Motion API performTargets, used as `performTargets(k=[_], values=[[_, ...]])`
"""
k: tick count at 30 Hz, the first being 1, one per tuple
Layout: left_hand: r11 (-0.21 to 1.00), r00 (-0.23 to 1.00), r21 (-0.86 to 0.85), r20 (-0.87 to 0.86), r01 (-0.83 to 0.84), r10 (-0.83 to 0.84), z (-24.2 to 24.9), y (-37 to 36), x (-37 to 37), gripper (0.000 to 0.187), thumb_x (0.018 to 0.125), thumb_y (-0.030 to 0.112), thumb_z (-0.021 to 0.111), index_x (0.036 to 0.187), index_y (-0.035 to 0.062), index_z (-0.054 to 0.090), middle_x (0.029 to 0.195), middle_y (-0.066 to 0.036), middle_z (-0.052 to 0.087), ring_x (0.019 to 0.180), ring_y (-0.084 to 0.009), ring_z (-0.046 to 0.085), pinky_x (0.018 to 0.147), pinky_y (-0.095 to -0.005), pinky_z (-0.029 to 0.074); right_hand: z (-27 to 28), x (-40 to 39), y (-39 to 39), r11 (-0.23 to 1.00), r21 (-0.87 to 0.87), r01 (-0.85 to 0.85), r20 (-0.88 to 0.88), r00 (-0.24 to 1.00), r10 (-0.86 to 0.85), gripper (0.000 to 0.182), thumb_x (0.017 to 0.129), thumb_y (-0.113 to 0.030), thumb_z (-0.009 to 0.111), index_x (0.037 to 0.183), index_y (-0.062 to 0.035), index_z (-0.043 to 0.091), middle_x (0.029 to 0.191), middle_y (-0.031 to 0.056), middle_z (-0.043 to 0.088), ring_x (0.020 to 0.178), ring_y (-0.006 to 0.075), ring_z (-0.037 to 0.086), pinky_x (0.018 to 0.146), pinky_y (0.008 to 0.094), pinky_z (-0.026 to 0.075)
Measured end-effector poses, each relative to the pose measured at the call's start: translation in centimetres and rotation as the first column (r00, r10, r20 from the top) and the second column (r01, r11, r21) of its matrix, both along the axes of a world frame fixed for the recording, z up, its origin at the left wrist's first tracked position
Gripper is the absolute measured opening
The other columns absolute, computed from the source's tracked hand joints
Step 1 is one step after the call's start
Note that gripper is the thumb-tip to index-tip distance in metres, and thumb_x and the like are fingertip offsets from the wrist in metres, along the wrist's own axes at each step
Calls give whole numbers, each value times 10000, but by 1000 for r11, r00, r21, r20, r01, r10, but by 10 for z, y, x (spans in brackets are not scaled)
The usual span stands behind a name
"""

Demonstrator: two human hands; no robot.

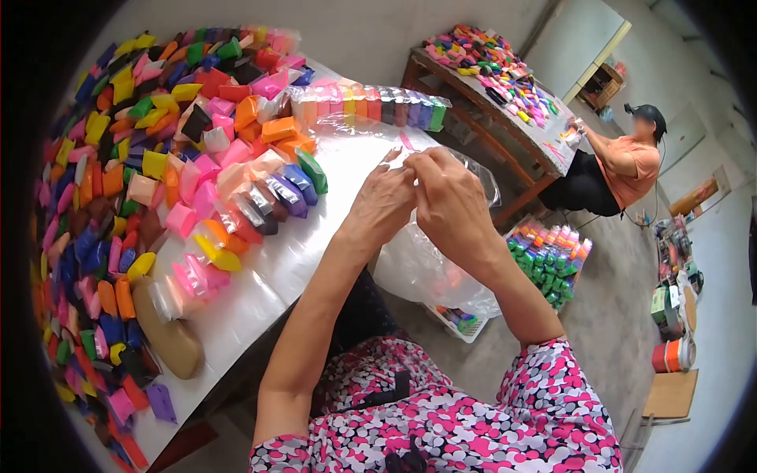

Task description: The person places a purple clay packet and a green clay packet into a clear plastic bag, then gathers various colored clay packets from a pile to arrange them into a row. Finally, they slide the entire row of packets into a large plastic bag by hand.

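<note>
Both hands meet over the edge of the white table [260, 303]. My left hand [382, 197] and my right hand [449, 193] have their fingers pinched together at the top of a clear plastic bag [402, 264], which hangs below them. A small pink strip [406, 141] shows just above the fingertips. Beyond my hands lies a long clear sleeve packed with a row of coloured packets [371, 104]. Left of my hands, a shorter row of packets [272, 193] rests on the table.
A big heap of coloured packets [95, 185] covers the table's left side, near a tan oblong object [165, 331]. Bundled packets [550, 260] and a white basket [465, 325] stand on the floor. A co-worker [631, 162] sits at another table [552, 146].
</note>
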State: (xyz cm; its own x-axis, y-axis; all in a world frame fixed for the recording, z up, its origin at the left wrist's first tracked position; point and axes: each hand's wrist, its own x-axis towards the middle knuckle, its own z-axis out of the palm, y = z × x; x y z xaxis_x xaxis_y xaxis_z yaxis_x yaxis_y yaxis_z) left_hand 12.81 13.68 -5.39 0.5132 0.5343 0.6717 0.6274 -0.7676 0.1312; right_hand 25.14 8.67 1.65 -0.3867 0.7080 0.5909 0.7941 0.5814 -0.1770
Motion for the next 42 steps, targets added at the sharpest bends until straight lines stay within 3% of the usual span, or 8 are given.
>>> performTargets(k=[4, 10, 18, 21, 29, 33, 39, 42], values=[[980, 992, 189, 118, -57, 35, -5, 5, 4, 261, 801, 34, 579, 1046, 19, 670, 1109, -135, 655, 1117, -244, 608, 1146, -454, 293, -11, 0, 16, 997, 65, 49, 4, 999, -50, 280, 826, -46, 564, 1096, 8, 614, 1125, 211, 605, 1043, 366, 587, 889, 447, 461], [968, 951, -50, -204, -246, 232, 3, -10, -10, 400, 784, 193, 669, 1128, -8, 627, 1214, -172, 615, 1161, -274, 570, 1104, -465, 312, -18, 5, 42, 974, 198, 115, 173, 974, -150, 361, 801, -158, 616, 1138, -28, 605, 1208, 217, 573, 1176, 353, 518, 960, 466, 370], [953, 952, 1, 36, -304, 304, 4, -15, -14, 560, 754, 242, 733, 1243, 9, 588, 1221, -221, 590, 1129, -316, 566, 1055, -441, 358, 5, 19, 29, 1000, -14, 24, 240, 971, -20, 538, 765, -171, 660, 1277, -63, 541, 1278, 236, 525, 1202, 361, 509, 969, 489, 360], [953, 953, 32, 16, -303, 302, 7, -18, -14, 643, 757, 263, 756, 1327, 67, 531, 1239, -221, 571, 1132, -311, 565, 1039, -444, 367, -2, 19, 30, 983, 139, 120, 363, 917, -163, 584, 755, -136, 656, 1318, -68, 515, 1305, 244, 503, 1226, 361, 495, 963, 494, 375], [945, 942, -15, -88, -327, 324, 4, -18, -11, 477, 838, 198, 662, 1290, 78, 567, 1240, -164, 590, 1142, -279, 561, 1026, -433, 349, -4, 8, 72, 786, 530, 319, 154, 875, -459, 534, 792, -81, 650, 1306, -15, 520, 985, 145, 606, 899, 287, 613, 819, 402, 467], [938, 932, 58, -109, -341, 345, 3, -17, -12, 368, 845, 155, 623, 1198, 51, 611, 1175, -150, 622, 1129, -264, 566, 1013, -431, 355, 4, -5, 72, 672, 656, 345, 9, 886, -463, 162, 799, -103, 640, 930, -62, 553, 864, 100, 577, 733, 243, 581, 669, 339, 477], [939, 933, 71, -108, -337, 343, 1, -16, -9, 257, 815, 114, 618, 1061, 42, 644, 1063, -131, 628, 1044, -259, 583, 987, -434, 371, 12, -20, 59, 787, 492, 372, -76, 919, -386, 208, 807, -187, 694, 841, -89, 513, 703, 84, 592, 640, 211, 638, 572, 341, 505], [954, 954, 75, -52, -291, 295, 1, -17, -9, 225, 800, 62, 612, 1020, 31, 653, 965, -118, 616, 968, -254, 590, 974, -433, 379, 18, -30, 48, 922, 164, 350, -185, 929, -320, 168, 814, -149, 665, 849, -58, 529, 721, 138, 626, 699, 275, 670, 629, 382, 528]])
